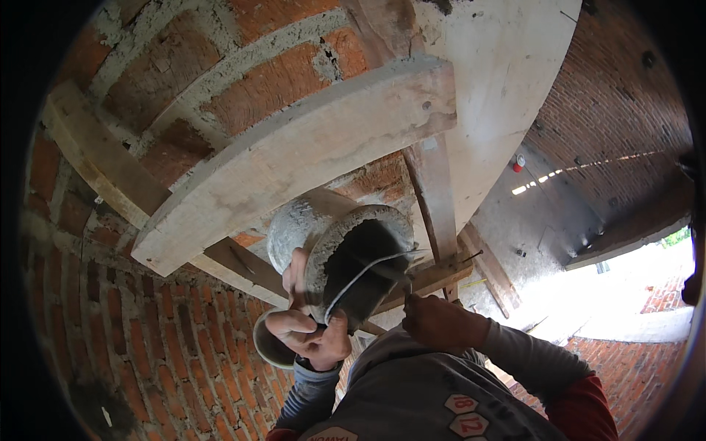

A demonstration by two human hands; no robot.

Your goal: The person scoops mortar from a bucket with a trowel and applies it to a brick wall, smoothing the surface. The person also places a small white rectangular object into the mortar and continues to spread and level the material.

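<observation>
A mortar-crusted bucket [312, 242] is tipped on its side, its dark mouth facing me and a thin wire handle [368, 270] curving across the opening. My left hand [312, 338] is closed on the bucket's near rim, beside the handle's lower end. At the mouth's right edge, my right hand [445, 322] is closed around a tool that looks like a trowel [408, 287]. Its shaft reaches into the bucket, where shadow hides most of the blade. Just below my left hand shows part of another round container [271, 345].
A curved wooden board [301, 158] spans above the bucket, fixed to wooden battens [434, 195] against brickwork. A pale sheet [496, 95] curves at upper right. A beam with a protruding nail [448, 275] lies by my right hand. A brick wall [147, 345] stands at left.
</observation>
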